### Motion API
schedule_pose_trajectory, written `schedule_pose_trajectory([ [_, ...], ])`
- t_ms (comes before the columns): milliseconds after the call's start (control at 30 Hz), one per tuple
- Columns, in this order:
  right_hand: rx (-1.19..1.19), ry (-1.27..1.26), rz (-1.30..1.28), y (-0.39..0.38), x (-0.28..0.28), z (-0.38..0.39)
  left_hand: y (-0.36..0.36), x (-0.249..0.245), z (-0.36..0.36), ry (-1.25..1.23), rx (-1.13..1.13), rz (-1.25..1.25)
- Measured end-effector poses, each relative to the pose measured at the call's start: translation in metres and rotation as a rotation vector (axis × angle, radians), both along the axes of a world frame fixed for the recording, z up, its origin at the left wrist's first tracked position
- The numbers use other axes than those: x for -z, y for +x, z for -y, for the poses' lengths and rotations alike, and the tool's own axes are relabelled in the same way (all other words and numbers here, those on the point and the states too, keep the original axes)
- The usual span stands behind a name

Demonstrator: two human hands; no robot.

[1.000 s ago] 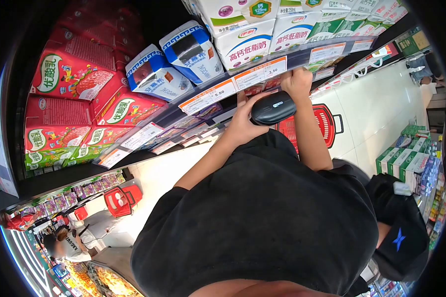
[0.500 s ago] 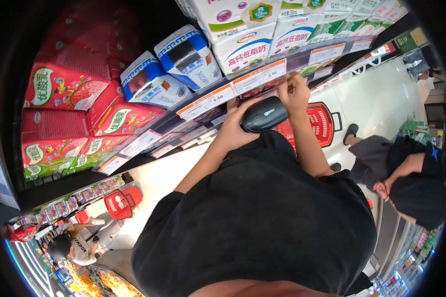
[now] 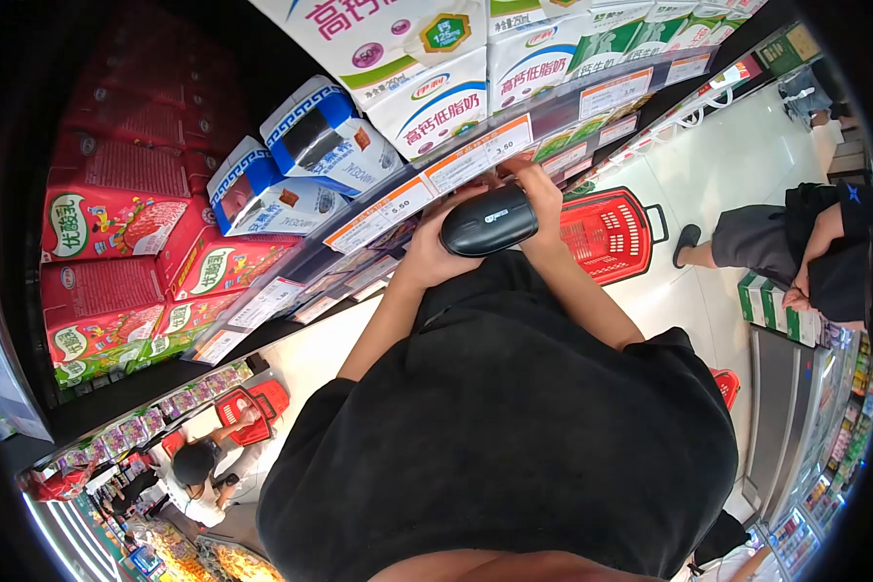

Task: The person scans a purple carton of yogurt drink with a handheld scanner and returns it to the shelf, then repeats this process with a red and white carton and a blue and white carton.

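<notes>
My left hand point(image 3: 427, 254) is wrapped around a black handheld scanner point(image 3: 488, 220), held just below the shelf's price rail point(image 3: 427, 184). My right hand point(image 3: 541, 194) is beside the scanner on its right. Its fingers are curled and pinch at the lower edge of the rail, under the orange-and-white price label point(image 3: 480, 150) marked 3.50. Above the rail stand white milk cartons point(image 3: 427, 97) and blue-and-white boxes point(image 3: 310, 136). My black shirt fills the lower middle of the view.
A red shopping basket point(image 3: 606, 233) sits on the pale floor behind my arms. A person in black point(image 3: 805, 247) crouches at the right by green-and-white cartons point(image 3: 771, 308). Red drink cases point(image 3: 116, 223) fill the left shelves. Another person point(image 3: 199, 466) is near a second red basket point(image 3: 247, 412).
Both hands and the scanner have drifted left along the rail while the view tilted. The person in black at the right has moved farther off and now crouches by the cartons.
</notes>
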State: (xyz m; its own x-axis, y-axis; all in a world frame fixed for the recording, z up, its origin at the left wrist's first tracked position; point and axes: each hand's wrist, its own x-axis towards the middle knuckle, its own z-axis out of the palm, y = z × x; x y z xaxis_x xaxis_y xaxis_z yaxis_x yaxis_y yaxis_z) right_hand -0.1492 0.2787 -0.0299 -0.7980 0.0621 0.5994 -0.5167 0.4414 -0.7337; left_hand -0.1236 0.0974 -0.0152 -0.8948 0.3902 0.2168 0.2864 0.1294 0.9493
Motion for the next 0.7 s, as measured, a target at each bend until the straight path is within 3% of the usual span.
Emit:
schedule_pose_trajectory([
  [367, 0.016, 0.029, 0.008, -0.004, -0.004, 0.000, 0.006, 0.000, -0.011, 0.099, 0.015, 0.161],
  [633, 0.041, -0.042, 0.030, -0.004, 0.009, -0.005, 0.009, 0.000, -0.012, -0.005, -0.033, -0.059],
  [700, 0.190, 0.015, -0.127, -0.010, 0.013, -0.008, 0.010, -0.005, -0.007, -0.030, -0.033, -0.100],
])
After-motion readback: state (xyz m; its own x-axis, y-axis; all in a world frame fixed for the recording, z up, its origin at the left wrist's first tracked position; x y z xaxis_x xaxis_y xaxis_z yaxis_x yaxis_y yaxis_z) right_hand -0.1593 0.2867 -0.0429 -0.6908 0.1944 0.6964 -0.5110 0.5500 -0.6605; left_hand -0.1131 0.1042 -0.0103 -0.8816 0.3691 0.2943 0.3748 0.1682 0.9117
